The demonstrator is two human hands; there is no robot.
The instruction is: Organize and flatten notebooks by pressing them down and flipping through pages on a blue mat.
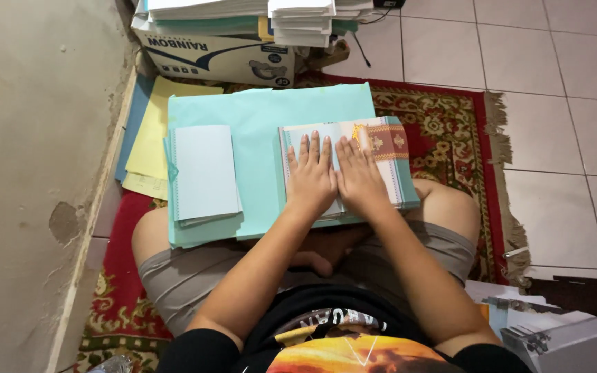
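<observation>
I sit cross-legged with a stack of large light-blue paper sheets (264,114) across my knees. On its right lies a pile of folded printed sheets (399,166) with a red and gold ornamented panel. My left hand (310,176) and my right hand (358,176) press flat on this pile side by side, fingers stretched out, holding nothing. On the left of the blue sheets rests a smaller pile of folded pale-blue booklets (205,173).
A cardboard box (219,59) topped with paper stacks stands ahead by the wall. Yellow and blue sheets (148,138) lie under the stack at left. A red patterned rug (461,138) covers the tiled floor. A grey device (564,338) sits at lower right.
</observation>
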